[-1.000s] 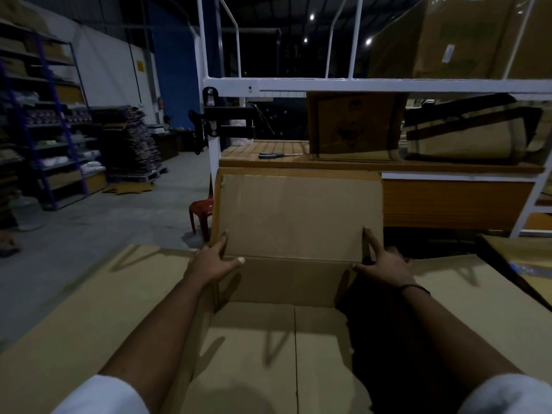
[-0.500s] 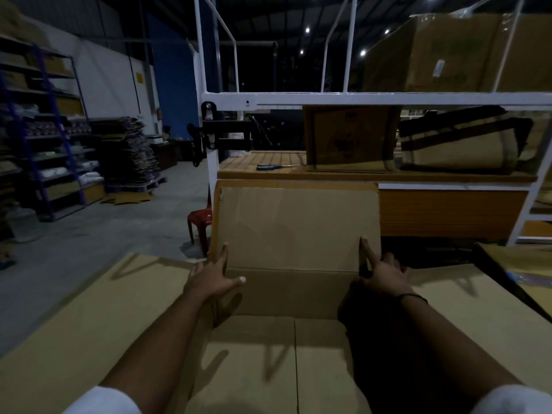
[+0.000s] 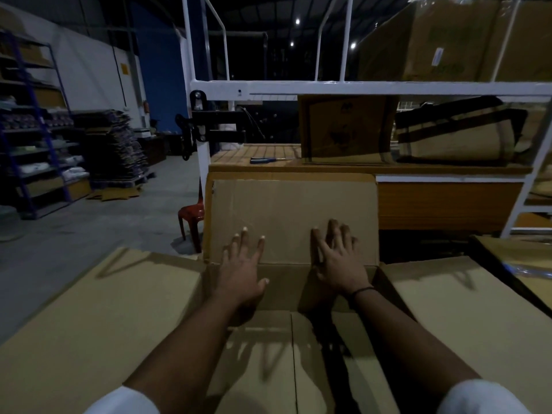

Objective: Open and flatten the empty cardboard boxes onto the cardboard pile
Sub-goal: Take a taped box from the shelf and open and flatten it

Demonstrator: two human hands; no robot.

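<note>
Box sits open right in front of me, seamed bottom facing up. Its left flap & right flap are spread out flat to each side. The far flap stands upright against the wooden shelf. Left hand & right hand both lie flat on the lower part of the far flap, fingers straight and apart, gripping nothing. Thin dark band on the right wrist. Behind: screwdriver on the shelf top, red stool on the floor at left. Light is dim.
</note>
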